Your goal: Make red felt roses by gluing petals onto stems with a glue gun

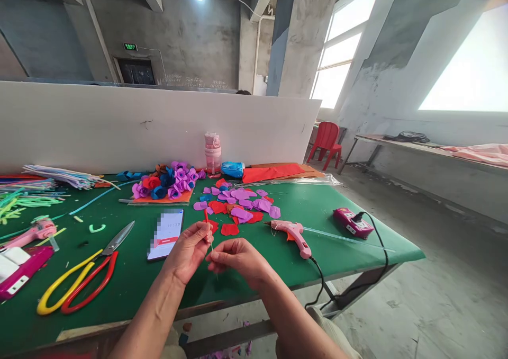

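Narrow red piece point(206, 215), nearly upright

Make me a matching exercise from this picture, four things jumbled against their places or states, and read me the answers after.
1. Scissors
2. Pink bottle
3. Black-corded glue gun
4. Left hand

A. Pinching a small red piece
B. Showing an orange trigger
C. Left of the phone
D. Just in front of the white board

Pairs: 1-C, 2-D, 3-B, 4-A.

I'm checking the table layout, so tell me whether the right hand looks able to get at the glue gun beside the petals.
Probably yes: only green tabletop shows between the right hand and the pink glue gun, though that hand seems to be pinching a thin stem.
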Demonstrator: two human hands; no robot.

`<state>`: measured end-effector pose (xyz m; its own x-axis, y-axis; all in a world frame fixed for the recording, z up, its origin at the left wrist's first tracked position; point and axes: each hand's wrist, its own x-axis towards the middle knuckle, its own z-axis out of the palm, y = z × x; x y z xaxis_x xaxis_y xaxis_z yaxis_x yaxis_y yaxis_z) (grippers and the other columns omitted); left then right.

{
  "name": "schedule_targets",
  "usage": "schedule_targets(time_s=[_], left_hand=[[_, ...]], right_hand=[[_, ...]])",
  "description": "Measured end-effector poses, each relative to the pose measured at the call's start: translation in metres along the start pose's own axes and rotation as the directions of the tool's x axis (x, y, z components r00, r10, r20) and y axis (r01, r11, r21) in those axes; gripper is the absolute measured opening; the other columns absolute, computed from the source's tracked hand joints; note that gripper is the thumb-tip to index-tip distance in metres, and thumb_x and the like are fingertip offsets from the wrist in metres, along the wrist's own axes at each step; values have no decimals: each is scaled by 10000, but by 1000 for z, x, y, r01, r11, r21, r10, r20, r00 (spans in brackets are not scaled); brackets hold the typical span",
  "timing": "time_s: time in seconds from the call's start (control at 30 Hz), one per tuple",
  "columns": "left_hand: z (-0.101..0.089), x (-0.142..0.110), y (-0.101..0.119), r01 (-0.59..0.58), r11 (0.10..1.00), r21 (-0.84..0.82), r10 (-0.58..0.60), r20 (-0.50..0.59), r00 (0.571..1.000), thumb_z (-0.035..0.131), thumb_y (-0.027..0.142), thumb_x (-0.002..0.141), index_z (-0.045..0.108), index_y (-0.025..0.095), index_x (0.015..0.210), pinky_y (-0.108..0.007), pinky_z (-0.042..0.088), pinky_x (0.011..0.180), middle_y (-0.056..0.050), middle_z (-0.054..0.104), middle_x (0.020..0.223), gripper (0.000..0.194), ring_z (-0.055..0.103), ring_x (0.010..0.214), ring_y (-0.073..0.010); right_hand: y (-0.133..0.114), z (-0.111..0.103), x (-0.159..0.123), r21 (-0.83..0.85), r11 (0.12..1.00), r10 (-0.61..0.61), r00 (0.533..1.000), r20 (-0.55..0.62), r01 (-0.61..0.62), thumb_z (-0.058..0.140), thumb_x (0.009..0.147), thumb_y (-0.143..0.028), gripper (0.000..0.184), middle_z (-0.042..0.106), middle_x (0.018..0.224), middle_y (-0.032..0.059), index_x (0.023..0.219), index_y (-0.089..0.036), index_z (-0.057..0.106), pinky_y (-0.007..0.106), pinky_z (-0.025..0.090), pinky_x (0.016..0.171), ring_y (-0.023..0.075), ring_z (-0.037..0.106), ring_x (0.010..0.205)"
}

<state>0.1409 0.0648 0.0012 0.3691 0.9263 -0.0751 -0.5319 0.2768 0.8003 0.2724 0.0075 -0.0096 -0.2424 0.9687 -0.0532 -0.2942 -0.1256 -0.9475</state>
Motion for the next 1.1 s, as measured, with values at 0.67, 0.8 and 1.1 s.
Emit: schedule_targets(time_s=[0.67, 0.8, 1.1], left_hand=[[8, -11, 1, -155, 816, 556, 118, 101, 988, 650, 377, 721, 652, 164, 686, -208, 340, 544, 0, 557, 622, 216, 424, 561, -97], [10, -14, -3, -122, 821, 558, 64, 122, 990, 643, 387, 726, 635, 158, 692, -205, 338, 540, 13, 519, 631, 232, 405, 567, -90], [23, -20, -13, -77, 807, 585, -38, 181, 983, 636, 351, 733, 612, 150, 662, -210, 303, 498, 35, 448, 562, 214, 367, 533, -81]], right_hand=[[-14, -28, 9, -251, 932, -341, 863, -372, 260, 676, 677, -425, 275, 591, 558, -10, 632, -162, 608, 238, 375, 568, 108, 499, 546], [-20, -20, 6, -131, 956, -293, 883, -366, 263, 655, 688, -445, 300, 584, 567, -9, 635, -152, 621, 236, 376, 584, 100, 489, 552], [-16, -12, 4, 122, 942, -262, 915, -308, 311, 713, 650, -332, 198, 565, 599, -21, 614, -155, 632, 225, 368, 616, 89, 477, 597]])
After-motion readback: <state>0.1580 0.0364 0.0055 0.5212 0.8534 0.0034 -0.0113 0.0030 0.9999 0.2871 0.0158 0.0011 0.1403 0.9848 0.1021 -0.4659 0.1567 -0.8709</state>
